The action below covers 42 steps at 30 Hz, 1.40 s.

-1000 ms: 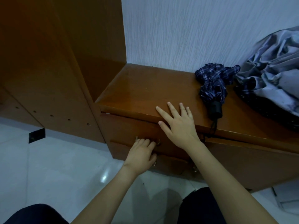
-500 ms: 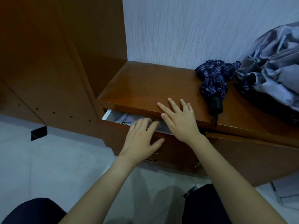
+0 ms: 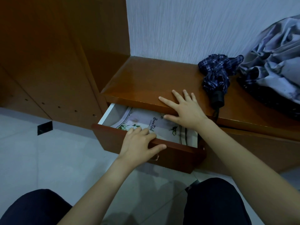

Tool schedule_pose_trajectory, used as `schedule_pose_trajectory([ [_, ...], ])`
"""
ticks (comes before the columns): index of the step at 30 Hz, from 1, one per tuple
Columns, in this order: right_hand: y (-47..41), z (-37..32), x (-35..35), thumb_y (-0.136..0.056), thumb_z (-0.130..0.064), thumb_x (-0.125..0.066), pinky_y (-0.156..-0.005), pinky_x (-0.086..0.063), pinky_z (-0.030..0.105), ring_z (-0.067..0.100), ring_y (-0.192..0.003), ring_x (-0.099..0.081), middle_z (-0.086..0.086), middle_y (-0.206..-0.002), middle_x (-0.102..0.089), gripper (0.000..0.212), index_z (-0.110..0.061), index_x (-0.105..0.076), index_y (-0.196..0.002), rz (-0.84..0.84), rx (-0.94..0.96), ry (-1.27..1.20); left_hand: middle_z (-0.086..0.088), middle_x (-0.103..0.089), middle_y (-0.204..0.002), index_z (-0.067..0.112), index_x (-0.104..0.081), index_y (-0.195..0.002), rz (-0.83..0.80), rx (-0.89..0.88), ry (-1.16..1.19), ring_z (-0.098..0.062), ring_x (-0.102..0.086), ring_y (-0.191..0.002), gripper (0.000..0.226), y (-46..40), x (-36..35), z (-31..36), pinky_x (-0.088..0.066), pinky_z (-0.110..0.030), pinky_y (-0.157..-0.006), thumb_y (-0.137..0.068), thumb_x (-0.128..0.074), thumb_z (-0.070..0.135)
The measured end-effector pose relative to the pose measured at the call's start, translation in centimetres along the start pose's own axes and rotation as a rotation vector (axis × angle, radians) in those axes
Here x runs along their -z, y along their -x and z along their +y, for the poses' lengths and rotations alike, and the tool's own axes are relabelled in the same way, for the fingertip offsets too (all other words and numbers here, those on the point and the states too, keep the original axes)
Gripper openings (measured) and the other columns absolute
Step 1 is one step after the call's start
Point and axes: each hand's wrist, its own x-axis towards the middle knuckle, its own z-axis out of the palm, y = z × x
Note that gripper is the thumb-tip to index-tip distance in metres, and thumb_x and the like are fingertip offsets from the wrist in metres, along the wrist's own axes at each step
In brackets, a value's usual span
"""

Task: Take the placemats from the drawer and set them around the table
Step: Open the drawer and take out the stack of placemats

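- Head view: a wooden drawer (image 3: 175, 153) stands pulled out from under a brown cabinet surface (image 3: 146, 82), at about 6 o'clock of that top.
- Placemats (image 3: 164, 123) lie flat inside the drawer — pale, with a leaf print and a line of script lettering; how many are stacked cannot be told.
- Left hand (image 3: 138, 143) sits on the drawer's front edge, its grip curled over the rim: fingers reach inside and touch the top placemat, thumb lies along the outer face.
- Right hand (image 3: 185, 111) rests flat at the front edge of the cabinet surface, its grip open with fingers spread, thumb hanging over the open drawer.
- A folded plaid umbrella (image 3: 217, 77) lies on the surface at 2 o'clock of the right hand, near it but apart.
- Grey crumpled fabric (image 3: 276, 62) is heaped at 3 o'clock of the umbrella, touching it.
- Pale tiled floor (image 3: 48, 159) lies below — dark-clad knees at the bottom edge.
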Motion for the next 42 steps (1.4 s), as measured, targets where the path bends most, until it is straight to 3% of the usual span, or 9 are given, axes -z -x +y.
schedule_pose_trajectory([
  [4,0.2,0.1,0.1,-0.088,-0.073,-0.026,-0.115,-0.007,0.060,0.046,-0.143,-0.007,0.009,-0.160,-0.003,0.067,-0.056,0.008,-0.143,0.003,0.005,-0.008,0.012,-0.043,-0.069,0.029,-0.057,-0.071,-0.038,0.070,0.053,-0.010,-0.037,-0.072,0.057,2.0,0.8,0.8,-0.023,-0.031,-0.069,-0.085,-0.025,0.074],
  [11,0.4,-0.3,0.2,-0.089,-0.072,-0.023,-0.116,-0.005,0.057,0.045,-0.143,-0.005,0.009,-0.160,-0.002,0.064,-0.056,0.007,-0.143,0.006,-0.007,-0.029,0.006,-0.051,-0.066,0.025,-0.053,-0.059,-0.130,0.218,0.116,-0.011,-0.046,-0.072,0.062,3.9,1.6,1.6,-0.032,-0.030,-0.073,-0.074,-0.022,0.077],
  [19,0.5,-0.3,0.0,-0.090,-0.070,-0.023,-0.116,-0.005,0.058,0.044,-0.143,-0.005,0.009,-0.160,-0.004,0.062,-0.057,0.005,-0.143,0.014,-0.001,-0.044,0.009,-0.050,-0.064,0.025,-0.053,-0.059,-0.090,0.237,0.108,-0.011,-0.044,-0.072,0.060,6.8,1.7,2.4,-0.026,-0.028,-0.071,-0.077,-0.026,0.075],
  [34,0.4,-0.3,-0.2,-0.091,-0.069,-0.023,-0.115,-0.007,0.058,0.045,-0.143,-0.008,0.010,-0.160,-0.008,0.060,-0.057,0.003,-0.143,0.028,-0.008,-0.027,0.012,-0.041,-0.059,0.029,-0.042,-0.055,-0.064,0.237,0.143,-0.008,-0.040,-0.067,0.050,11.7,2.5,2.9,-0.032,-0.029,-0.066,-0.080,-0.038,0.072],
  [42,0.7,-0.5,0.1,-0.090,-0.069,-0.025,-0.115,-0.005,0.057,0.045,-0.143,-0.007,0.010,-0.160,-0.007,0.061,-0.056,0.001,-0.144,0.012,-0.010,-0.032,0.012,-0.044,-0.062,0.029,-0.046,-0.057,-0.115,0.251,0.161,-0.007,-0.040,-0.070,0.051,13.2,3.1,2.9,-0.028,-0.029,-0.068,-0.081,-0.036,0.072],
])
